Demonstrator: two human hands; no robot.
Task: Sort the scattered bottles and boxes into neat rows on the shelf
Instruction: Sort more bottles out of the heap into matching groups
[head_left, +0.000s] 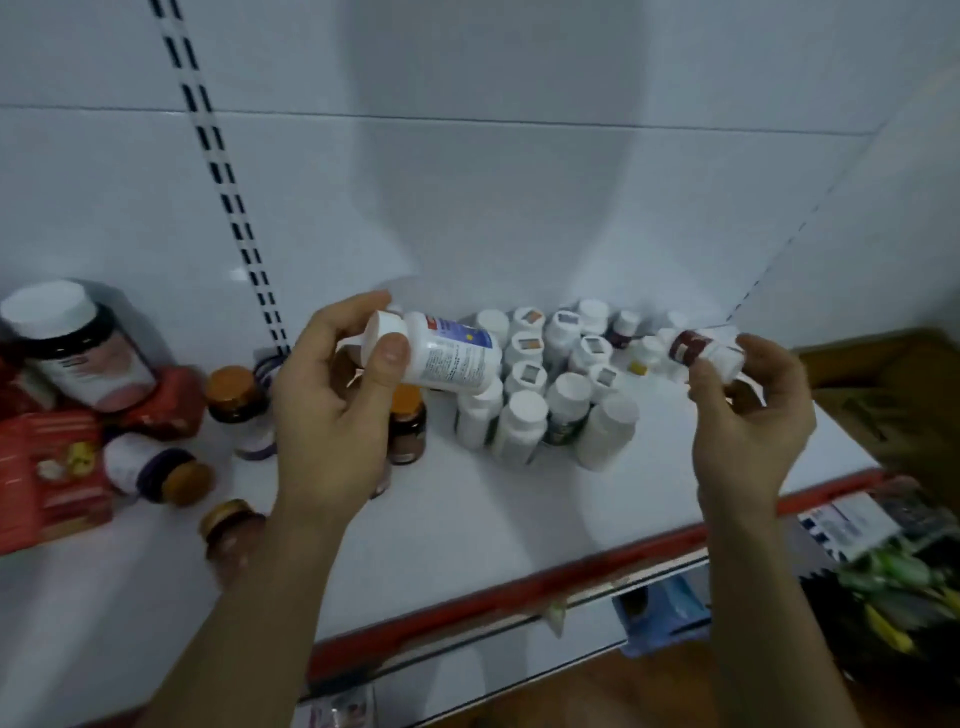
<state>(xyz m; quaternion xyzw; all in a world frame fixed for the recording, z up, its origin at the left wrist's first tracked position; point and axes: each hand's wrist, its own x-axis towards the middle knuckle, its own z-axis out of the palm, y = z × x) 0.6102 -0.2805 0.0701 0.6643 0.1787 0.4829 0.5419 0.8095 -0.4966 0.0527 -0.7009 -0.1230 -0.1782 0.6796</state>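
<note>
My left hand (332, 400) grips a white bottle with a blue label (441, 353), tipped on its side above the shelf (467, 509). My right hand (748, 415) holds a small white bottle with a dark red label (701, 351), also sideways. Between and behind the hands stand several white bottles in close rows (550, 384). To the left, amber bottles with orange caps (239, 405) stand or lie scattered, one lying with a purple label (156, 467). Red boxes (52, 478) sit at the far left, with a large dark bottle (78, 343) on top.
The shelf has a white back wall with a slotted upright (228, 208) and a red front edge (571, 577). More packaged goods fill the lower right (893, 561). A brown box (883, 384) stands at the right end of the shelf.
</note>
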